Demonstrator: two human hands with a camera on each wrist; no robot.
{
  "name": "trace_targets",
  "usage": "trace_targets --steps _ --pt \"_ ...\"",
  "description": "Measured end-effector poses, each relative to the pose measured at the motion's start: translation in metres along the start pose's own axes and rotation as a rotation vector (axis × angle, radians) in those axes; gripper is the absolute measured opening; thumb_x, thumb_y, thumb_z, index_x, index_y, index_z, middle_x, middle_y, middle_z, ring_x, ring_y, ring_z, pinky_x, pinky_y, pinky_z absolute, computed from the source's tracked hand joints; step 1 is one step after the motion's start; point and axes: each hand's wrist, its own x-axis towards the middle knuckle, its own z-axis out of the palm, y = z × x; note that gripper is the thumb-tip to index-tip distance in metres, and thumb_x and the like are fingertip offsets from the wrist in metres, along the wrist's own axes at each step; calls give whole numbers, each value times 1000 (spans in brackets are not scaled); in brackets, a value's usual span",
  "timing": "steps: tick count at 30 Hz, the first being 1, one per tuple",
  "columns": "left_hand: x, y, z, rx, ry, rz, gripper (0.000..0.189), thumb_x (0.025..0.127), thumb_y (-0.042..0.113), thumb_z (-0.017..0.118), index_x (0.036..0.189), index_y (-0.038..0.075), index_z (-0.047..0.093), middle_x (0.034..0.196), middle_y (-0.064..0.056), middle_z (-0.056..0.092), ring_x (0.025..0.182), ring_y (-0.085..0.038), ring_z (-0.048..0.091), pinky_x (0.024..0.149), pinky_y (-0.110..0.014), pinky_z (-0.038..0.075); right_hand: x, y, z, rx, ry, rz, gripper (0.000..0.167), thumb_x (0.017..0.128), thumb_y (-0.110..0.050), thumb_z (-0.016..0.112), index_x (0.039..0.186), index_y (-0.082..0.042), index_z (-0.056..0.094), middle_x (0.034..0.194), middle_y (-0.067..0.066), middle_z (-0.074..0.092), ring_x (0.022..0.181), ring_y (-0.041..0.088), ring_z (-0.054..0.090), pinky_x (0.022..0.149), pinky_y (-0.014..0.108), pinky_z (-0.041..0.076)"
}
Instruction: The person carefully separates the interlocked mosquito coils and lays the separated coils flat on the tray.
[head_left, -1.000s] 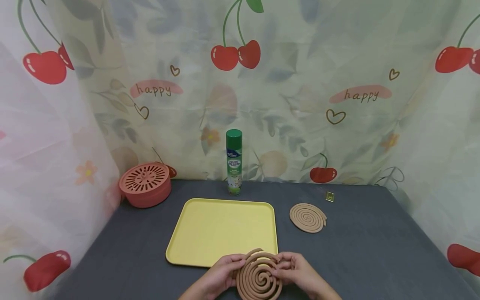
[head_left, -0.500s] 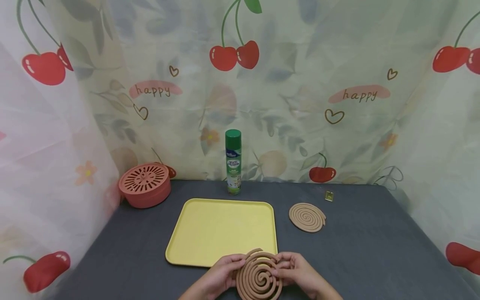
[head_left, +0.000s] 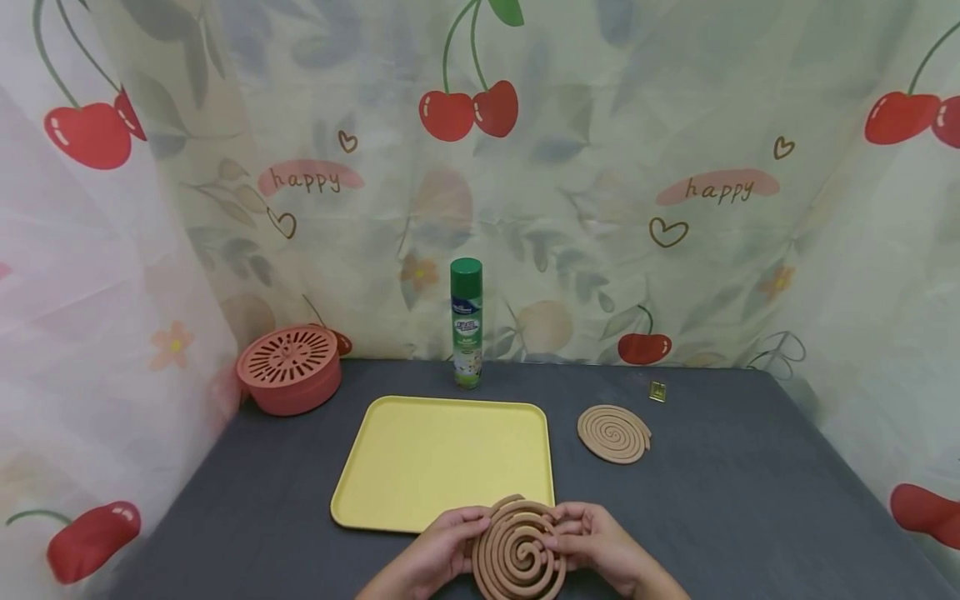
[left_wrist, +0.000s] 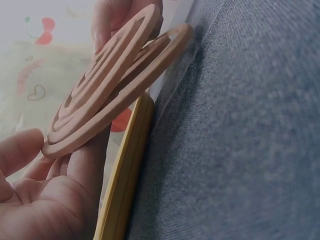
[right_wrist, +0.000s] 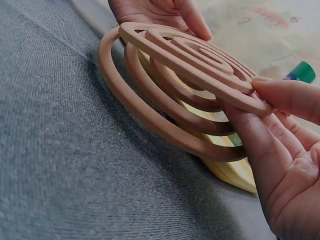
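Observation:
Both hands hold a brown spiral mosquito coil over the front edge of a yellow tray point(head_left: 442, 458) in the head view. My left hand point(head_left: 453, 542) pinches its left rim between thumb and fingers; my right hand point(head_left: 592, 546) grips the right rim, thumb on top. Seen from the left wrist, the coil point(left_wrist: 82, 117) is tilted, and its rings spread into two layers with a gap between them. In the right wrist view the lower rings point(right_wrist: 145, 117) hang below the upper spiral point(right_wrist: 175, 52), above the dark cloth.
A second mosquito coil point(head_left: 613, 434) lies flat right of the tray, with a small gold-coloured metal piece point(head_left: 657, 392) behind it. A green spray can point(head_left: 467, 333) stands at the back. At the back left sits a round pink box point(head_left: 292, 379) with a slotted lid.

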Motion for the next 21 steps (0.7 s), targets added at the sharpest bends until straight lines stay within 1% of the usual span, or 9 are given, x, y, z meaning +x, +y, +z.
trace_targets --steps 4,9,13,17,21 --pt "-2 2 -1 -13 -16 2 44 97 23 46 132 -5 46 116 -7 64 98 -10 62 78 -28 54 -1 0 -1 20 -5 2 16 91 -6 57 107 -8 57 91 -2 72 81 7 68 67 23 56" --pt "-4 3 -2 -23 -31 2 46 97 26 47 133 -2 47 115 -7 64 97 -10 63 79 -27 54 -3 -1 -4 64 -22 6 18 92 -4 54 108 -11 59 95 -1 72 86 8 68 72 23 56" --pt "-4 4 -1 -22 -25 -4 47 96 28 48 133 -1 47 116 -8 64 97 -11 63 79 -28 54 -4 -3 -4 78 -7 3 19 91 -4 55 107 -13 59 95 -2 72 86 7 68 73 22 55" --pt "-4 5 -1 -18 -12 -5 47 96 27 48 134 -2 46 116 -10 64 97 -11 63 81 -30 54 -4 -4 -3 88 7 -12 18 91 -4 55 106 -13 59 94 -1 72 83 5 68 72 21 55" --pt "-4 6 -2 -21 2 -8 47 97 26 47 133 -3 46 114 -8 65 96 -11 64 80 -30 54 -3 -6 -2 92 11 -20 17 91 -4 55 106 -11 58 93 -1 72 80 5 68 71 21 55"
